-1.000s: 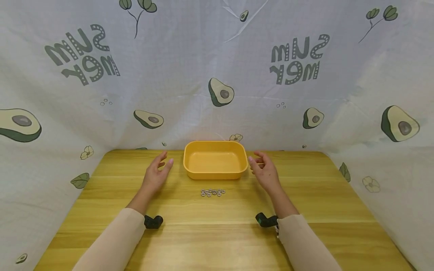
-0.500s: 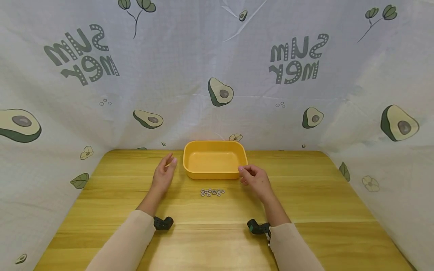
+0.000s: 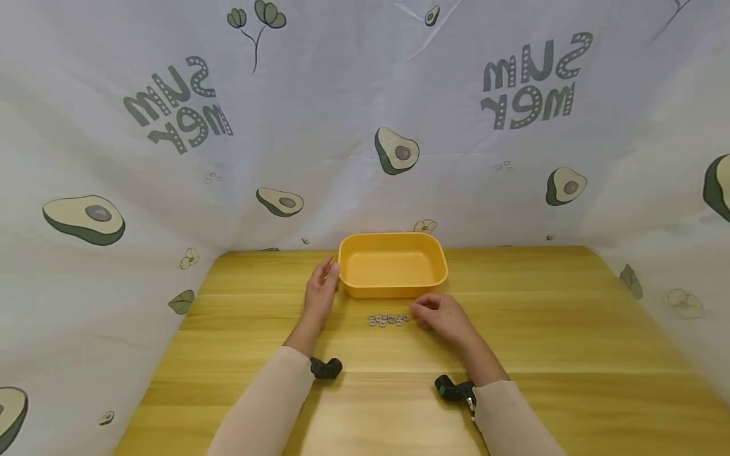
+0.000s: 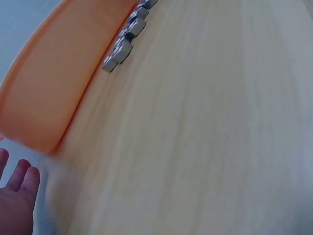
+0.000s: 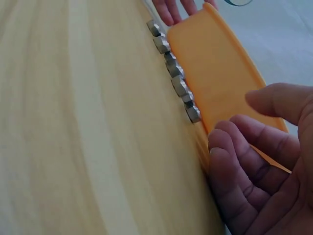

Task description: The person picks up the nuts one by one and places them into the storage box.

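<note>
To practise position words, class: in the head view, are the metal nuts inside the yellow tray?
No, the metal nuts lie on the wooden table, on the near side of the yellow tray.

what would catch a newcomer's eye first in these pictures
Probably the bright yellow tray near the far edge of the wooden table, with the left hand by its left end. Just in front of it lies a cluster of small metal nuts, the right hand at their right. Behind hangs a pale cloth with avocados and mirrored lettering.
</note>
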A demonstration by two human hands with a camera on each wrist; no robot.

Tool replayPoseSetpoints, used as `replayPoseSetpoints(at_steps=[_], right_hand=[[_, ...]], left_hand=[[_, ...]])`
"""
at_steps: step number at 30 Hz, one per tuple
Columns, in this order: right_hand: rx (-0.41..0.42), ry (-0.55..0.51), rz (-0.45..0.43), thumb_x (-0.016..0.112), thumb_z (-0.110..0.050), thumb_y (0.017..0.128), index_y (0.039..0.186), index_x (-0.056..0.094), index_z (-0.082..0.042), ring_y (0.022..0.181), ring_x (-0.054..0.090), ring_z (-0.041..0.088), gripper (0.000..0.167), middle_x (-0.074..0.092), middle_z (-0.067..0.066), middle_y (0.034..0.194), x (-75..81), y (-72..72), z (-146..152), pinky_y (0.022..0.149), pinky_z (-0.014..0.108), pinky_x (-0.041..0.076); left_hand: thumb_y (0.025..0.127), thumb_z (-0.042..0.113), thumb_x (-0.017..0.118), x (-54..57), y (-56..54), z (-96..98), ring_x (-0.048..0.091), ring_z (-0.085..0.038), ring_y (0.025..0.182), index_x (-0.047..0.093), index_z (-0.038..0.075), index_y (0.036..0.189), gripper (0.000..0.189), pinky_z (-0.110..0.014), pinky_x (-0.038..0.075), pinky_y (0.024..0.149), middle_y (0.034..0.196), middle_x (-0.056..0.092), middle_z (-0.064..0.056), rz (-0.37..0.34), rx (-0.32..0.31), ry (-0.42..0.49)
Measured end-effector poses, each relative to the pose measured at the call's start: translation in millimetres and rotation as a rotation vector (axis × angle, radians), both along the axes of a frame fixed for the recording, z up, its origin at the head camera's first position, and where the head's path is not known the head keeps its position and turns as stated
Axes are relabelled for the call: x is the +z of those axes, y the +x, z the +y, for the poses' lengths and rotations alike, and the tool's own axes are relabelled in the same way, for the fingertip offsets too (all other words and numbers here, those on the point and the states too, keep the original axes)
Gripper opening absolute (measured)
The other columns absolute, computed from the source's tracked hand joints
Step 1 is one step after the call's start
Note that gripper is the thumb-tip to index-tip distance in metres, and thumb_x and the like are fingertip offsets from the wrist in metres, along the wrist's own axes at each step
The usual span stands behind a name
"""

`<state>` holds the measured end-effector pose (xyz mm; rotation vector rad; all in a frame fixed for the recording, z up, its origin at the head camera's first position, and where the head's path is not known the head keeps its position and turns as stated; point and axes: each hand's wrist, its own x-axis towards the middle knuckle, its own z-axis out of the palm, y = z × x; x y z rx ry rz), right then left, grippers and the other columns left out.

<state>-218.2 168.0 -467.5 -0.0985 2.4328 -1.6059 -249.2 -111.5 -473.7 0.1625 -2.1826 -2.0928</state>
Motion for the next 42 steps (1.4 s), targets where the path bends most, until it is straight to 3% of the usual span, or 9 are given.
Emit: replayPoseSetpoints(at_steps=[7,10,19,26,32,42], right_hand=[[0.048,-0.007,-0.038,0.07,-0.015,0.096,0.111,0.067,0.004,0.066,0.057,0.015,0.025,0.063,0.006,0.078,-5.8,0.6,1,0.058,0.024,0.054],[0.088,0.036,-0.025,0.072,-0.016,0.093,0.113,0.067,0.003,0.064,0.056,0.014,0.028,0.063,0.004,0.077,-7.6,1.4,-2,0.057,0.024,0.051],[0.09,0.144,0.041,0.077,-0.02,0.087,0.113,0.07,-0.002,0.068,0.057,0.015,0.032,0.064,0.004,0.082,-11.2,1.5,-6,0.057,0.024,0.048],[0.082,0.214,0.099,0.077,-0.019,0.087,0.102,0.073,-0.006,0.073,0.053,0.016,0.019,0.061,0.003,0.081,-13.6,2.4,-10,0.06,0.023,0.043],[0.071,0.214,0.09,0.078,-0.021,0.088,0.099,0.073,-0.007,0.071,0.053,0.015,0.019,0.06,0.001,0.078,-15.8,6.1,-13,0.06,0.023,0.042],[0.038,0.248,0.09,0.079,-0.023,0.086,0.094,0.072,-0.008,0.072,0.053,0.015,0.018,0.061,0.001,0.078,-13.7,5.6,-11,0.061,0.023,0.042]], left_hand=[[0.104,0.037,0.058,-12.6,-4.3,17.9,0.045,-0.032,0.147,0.042,0.015,0.156,0.059,-0.046,0.041,0.121,0.16,0.045,-0.013,0.031,0.009,0.087],[0.103,0.036,0.06,-15.4,-5.0,18.9,0.042,-0.032,0.149,0.04,0.015,0.157,0.061,-0.045,0.039,0.121,0.162,0.042,-0.012,0.045,0.016,0.084],[0.103,0.028,0.061,-16.3,-6.2,24.3,0.032,-0.029,0.154,0.042,0.014,0.156,0.058,-0.044,0.031,0.126,0.165,0.037,-0.013,0.076,0.021,0.064],[0.103,0.028,0.061,-25.2,-9.1,20.3,0.034,-0.028,0.154,0.046,0.017,0.155,0.055,-0.042,0.033,0.124,0.164,0.038,-0.011,0.083,0.022,0.034],[0.102,0.029,0.063,-25.4,-5.4,19.5,0.037,-0.027,0.152,0.05,0.019,0.152,0.053,-0.042,0.034,0.124,0.162,0.042,-0.009,0.058,0.064,0.035],[0.103,0.031,0.06,-23.9,-7.4,21.6,0.036,-0.024,0.153,0.048,0.024,0.154,0.052,-0.04,0.036,0.123,0.164,0.041,-0.004,0.044,0.049,0.003]])
